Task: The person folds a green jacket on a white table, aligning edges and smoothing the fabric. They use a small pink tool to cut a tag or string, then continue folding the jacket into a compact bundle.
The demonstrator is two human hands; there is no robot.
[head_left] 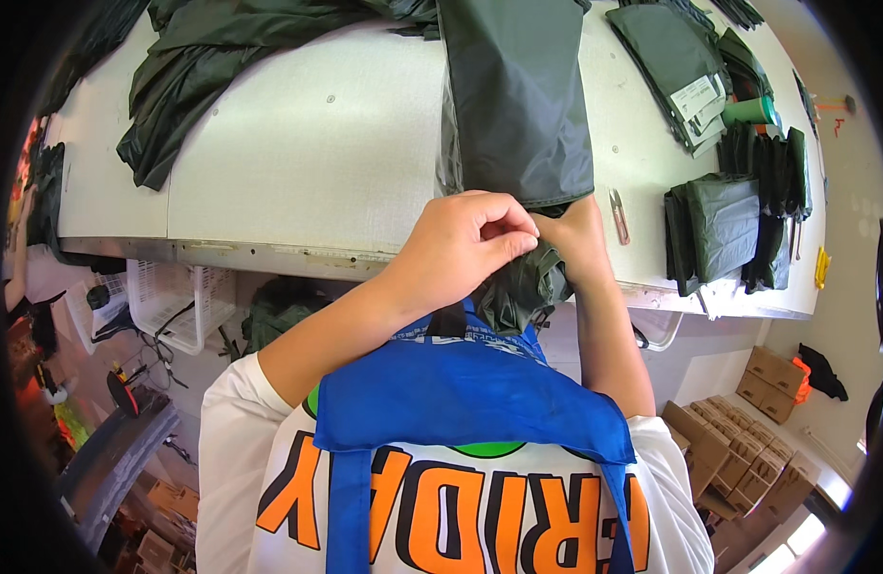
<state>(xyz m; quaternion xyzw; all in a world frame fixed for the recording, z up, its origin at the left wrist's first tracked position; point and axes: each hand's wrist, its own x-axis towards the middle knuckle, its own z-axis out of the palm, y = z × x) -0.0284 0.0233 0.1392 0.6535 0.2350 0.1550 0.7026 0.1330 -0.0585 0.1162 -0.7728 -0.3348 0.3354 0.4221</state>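
A long folded piece of dark green, slightly shiny fabric (523, 105) lies on the white table, its near end at the front edge. A clear plastic strip (448, 143) shows along its left side. At that near end my left hand (456, 239) is closed in a pinch of thumb and forefinger; whatever is between the tips is too small to make out. My right hand (580, 239) grips the fabric at its near right corner, its fingers partly hidden beneath. Loose crumpled dark green fabric (523, 292) hangs below both hands, in front of the blue apron (461, 392).
Small thread snips (619, 216) lie right of the fabric. Folded dark green bundles (714, 230) and flat packs with white labels (685, 86) sit further right. More loose fabric (188, 91) spreads at the far left. White baskets (178, 301) stand under the table, cardboard boxes (748, 450) at lower right.
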